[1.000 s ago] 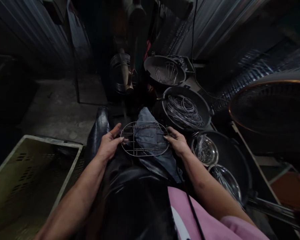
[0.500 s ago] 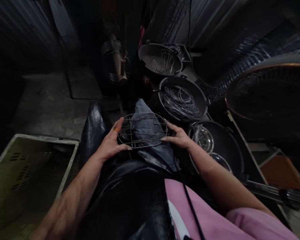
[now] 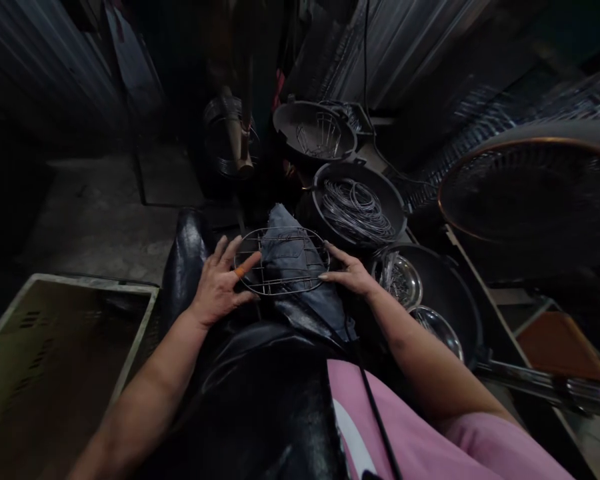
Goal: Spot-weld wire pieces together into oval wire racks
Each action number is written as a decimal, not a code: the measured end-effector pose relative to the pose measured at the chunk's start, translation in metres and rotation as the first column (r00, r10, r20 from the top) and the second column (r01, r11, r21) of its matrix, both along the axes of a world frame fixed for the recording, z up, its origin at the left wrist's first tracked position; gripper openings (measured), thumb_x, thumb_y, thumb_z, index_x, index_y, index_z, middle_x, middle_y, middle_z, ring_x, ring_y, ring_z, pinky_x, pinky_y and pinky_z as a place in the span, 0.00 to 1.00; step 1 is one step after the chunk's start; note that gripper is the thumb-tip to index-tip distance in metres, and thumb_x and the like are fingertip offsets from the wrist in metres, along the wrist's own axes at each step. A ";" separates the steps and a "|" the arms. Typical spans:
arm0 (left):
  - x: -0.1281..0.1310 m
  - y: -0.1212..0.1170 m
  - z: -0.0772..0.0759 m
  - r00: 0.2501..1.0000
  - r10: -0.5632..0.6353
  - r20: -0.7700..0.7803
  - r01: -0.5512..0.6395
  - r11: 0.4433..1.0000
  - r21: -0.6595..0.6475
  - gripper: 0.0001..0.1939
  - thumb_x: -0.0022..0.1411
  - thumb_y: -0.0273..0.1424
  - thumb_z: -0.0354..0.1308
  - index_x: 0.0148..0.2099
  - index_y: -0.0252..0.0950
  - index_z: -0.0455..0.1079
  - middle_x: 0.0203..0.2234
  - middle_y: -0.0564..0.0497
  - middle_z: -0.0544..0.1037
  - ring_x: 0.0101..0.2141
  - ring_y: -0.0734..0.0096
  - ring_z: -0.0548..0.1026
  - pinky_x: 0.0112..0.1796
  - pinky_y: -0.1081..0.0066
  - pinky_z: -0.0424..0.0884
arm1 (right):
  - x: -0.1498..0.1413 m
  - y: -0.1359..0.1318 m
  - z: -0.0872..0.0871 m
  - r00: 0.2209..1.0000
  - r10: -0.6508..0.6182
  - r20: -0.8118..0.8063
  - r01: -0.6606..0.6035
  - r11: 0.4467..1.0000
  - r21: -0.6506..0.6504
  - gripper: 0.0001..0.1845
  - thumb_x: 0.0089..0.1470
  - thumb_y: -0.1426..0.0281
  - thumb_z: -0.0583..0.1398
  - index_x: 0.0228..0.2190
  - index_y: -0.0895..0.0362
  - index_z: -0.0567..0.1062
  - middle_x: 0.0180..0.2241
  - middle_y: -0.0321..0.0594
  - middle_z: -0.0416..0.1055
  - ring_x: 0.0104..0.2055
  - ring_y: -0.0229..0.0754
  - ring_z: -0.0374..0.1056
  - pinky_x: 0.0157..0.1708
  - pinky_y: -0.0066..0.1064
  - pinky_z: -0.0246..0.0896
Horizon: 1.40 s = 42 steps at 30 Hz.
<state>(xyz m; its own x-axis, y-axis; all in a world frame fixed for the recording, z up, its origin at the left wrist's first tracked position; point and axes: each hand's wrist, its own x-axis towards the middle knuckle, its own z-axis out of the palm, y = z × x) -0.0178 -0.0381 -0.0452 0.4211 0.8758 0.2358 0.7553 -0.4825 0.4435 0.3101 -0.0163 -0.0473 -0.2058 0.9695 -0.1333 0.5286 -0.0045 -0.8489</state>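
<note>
An oval wire rack (image 3: 283, 288) with several cross wires lies level over the grey-blue denim cloth (image 3: 285, 250) on my lap. At its right end, my right hand (image 3: 351, 272) holds the rim between thumb and fingers. My left hand (image 3: 219, 283) is at the left end with its fingers spread. Its index finger, wrapped in an orange band (image 3: 239, 271), reaches over the wires, and its thumb lies near the lower rim. Whether the left thumb presses on the rim, I cannot tell.
Beyond my hands, a dark pan (image 3: 320, 183) holds looped wire (image 3: 357, 208); another pan (image 3: 286, 127) holds bent wire frames. Metal bowls (image 3: 416, 280) of small parts sit in a pan at right. A yellowish crate (image 3: 153, 293) stands left, a round fan-like guard (image 3: 445, 193) far right.
My left hand has loosened from the rim: its fingers have spread and the banded index finger now points in over the rack. My right hand keeps its hold. The view has shifted slightly.
</note>
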 end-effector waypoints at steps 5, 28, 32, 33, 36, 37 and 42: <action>-0.001 -0.001 0.029 0.969 -0.061 0.238 0.060 0.998 0.009 0.16 0.56 0.32 0.54 0.48 0.45 0.69 0.50 0.49 0.68 0.57 0.59 0.55 0.53 0.56 0.53 | -0.010 -0.003 0.038 0.995 0.104 0.010 -0.104 0.980 0.172 0.31 0.40 0.61 0.65 0.49 0.52 0.68 0.56 0.44 0.55 0.59 0.48 0.50 0.57 0.42 0.46; 0.016 0.026 0.045 0.385 0.668 0.637 -0.044 0.702 -0.711 0.15 0.43 0.36 0.65 0.33 0.31 0.75 0.19 0.50 0.75 0.19 0.72 0.71 0.23 0.73 0.69 | -0.072 0.057 0.066 0.961 -0.164 -0.223 0.160 0.986 -0.037 0.12 0.33 0.65 0.66 0.21 0.62 0.75 0.17 0.33 0.65 0.21 0.32 0.59 0.24 0.25 0.54; 0.018 0.032 0.027 0.218 0.775 0.593 0.046 0.599 -0.800 0.16 0.39 0.33 0.67 0.30 0.27 0.73 0.18 0.47 0.74 0.17 0.72 0.70 0.20 0.74 0.68 | -0.082 0.070 0.049 0.937 -0.219 -0.273 0.169 0.966 -0.195 0.15 0.30 0.64 0.66 0.20 0.63 0.73 0.16 0.31 0.62 0.19 0.29 0.55 0.21 0.24 0.50; 0.017 0.031 0.024 0.196 0.788 0.584 0.062 0.584 -0.809 0.15 0.39 0.33 0.67 0.29 0.27 0.73 0.18 0.47 0.74 0.17 0.72 0.70 0.20 0.75 0.67 | -0.083 0.071 0.045 0.933 -0.216 -0.288 0.158 0.964 -0.213 0.17 0.30 0.63 0.66 0.22 0.63 0.73 0.17 0.31 0.62 0.20 0.30 0.56 0.21 0.23 0.51; 0.013 0.028 0.023 0.126 0.815 0.566 0.109 0.556 -0.824 0.14 0.42 0.31 0.66 0.30 0.26 0.72 0.17 0.48 0.73 0.17 0.75 0.70 0.19 0.77 0.67 | -0.083 0.063 0.040 0.914 -0.232 -0.332 0.194 0.970 -0.145 0.20 0.35 0.60 0.64 0.30 0.60 0.73 0.22 0.31 0.65 0.23 0.30 0.58 0.22 0.22 0.54; 0.012 0.026 0.024 0.097 0.820 0.563 0.125 0.552 -0.825 0.13 0.43 0.30 0.65 0.31 0.26 0.71 0.17 0.48 0.72 0.16 0.76 0.69 0.19 0.77 0.66 | -0.084 0.057 0.040 0.903 -0.253 -0.349 0.226 0.967 -0.116 0.20 0.36 0.59 0.64 0.32 0.59 0.72 0.23 0.31 0.65 0.24 0.30 0.59 0.22 0.21 0.54; 0.013 0.013 0.035 -0.011 0.827 0.562 0.148 0.557 -0.817 0.10 0.48 0.31 0.62 0.32 0.30 0.70 0.19 0.51 0.73 0.17 0.78 0.69 0.20 0.78 0.67 | -0.087 0.033 0.057 0.808 -0.313 -0.498 0.193 0.941 -0.279 0.20 0.39 0.58 0.63 0.31 0.58 0.66 0.23 0.33 0.67 0.20 0.32 0.63 0.18 0.23 0.57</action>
<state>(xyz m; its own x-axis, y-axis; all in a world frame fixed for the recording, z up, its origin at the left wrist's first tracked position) -0.0044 -0.0249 -0.0105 -0.1087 0.8537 -0.5093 -0.5185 0.3885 0.7617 0.2229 0.0162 0.0101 -0.0534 0.9594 -0.2769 -0.0459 -0.2794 -0.9591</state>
